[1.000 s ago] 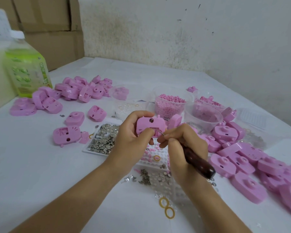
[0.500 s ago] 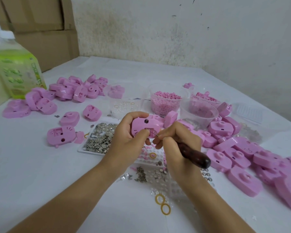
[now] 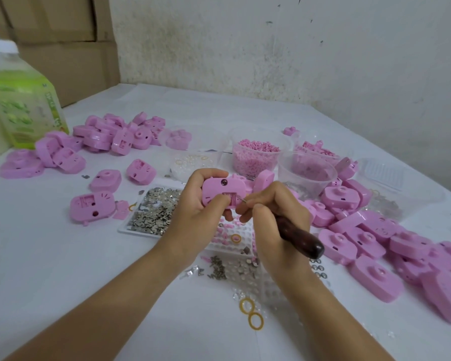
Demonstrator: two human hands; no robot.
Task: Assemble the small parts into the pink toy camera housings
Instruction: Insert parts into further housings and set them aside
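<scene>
On my feed the left hand (image 3: 193,209) holds one pink housing (image 3: 223,191) above the middle of the surface (image 3: 50,256), fingers wrapped over its top edge and thumb pressed on its face beside the square recess. The right hand (image 3: 271,217) has its fingers clenched round a dark wooden-handled tool (image 3: 300,237), pinching it near the thin metal tip, which touches the recess's right edge. The handle angles back toward the lower right.

Directly beneath the hands lies a white dimpled tray (image 3: 235,238) with small parts. Just left of it, a tray of metal bits (image 3: 154,212) sits close to the left wrist. Behind the housing stand a tub of pink pellets (image 3: 255,155) and a clear tub (image 3: 307,173).

The right side is crowded: a pile of housings (image 3: 375,243) runs from the tubs to the frame's right edge, near the tool's butt. The widest stretch of white surface I see lies left of the left forearm. Two yellow rings (image 3: 251,313) lie between the forearms. A green bottle (image 3: 24,105) stands at the far left edge.
</scene>
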